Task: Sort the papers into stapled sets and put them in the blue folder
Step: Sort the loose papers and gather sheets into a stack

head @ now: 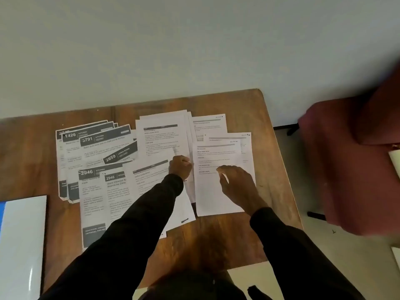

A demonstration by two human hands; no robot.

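Nearest to the person, at the left edge of the view, the blue folder (2, 213) lies on the table (216, 239). Something white and glossy covers most of it. Its long side runs away from the person. It is well apart from both hands, to their left, and the left hand (180, 167) is the nearer one to it. I see no sheet in it, so I judge that the sorting is not finished.

Further in, the right hand (236, 185) rests on the right sheet (216, 200), which lies lengthwise away from the person, near the right table edge. Its fingers are bent, with the thumb close to the forefinger. Whether they pinch the paper I cannot tell.

Just beside it, the left hand is curled tight above the tilted sheet (149, 176), at the near right corner of the middle pile (162, 135). Whether it grips a paper edge there I cannot tell.

Farther left, the numbered papers (95, 144) lie fanned over each other.
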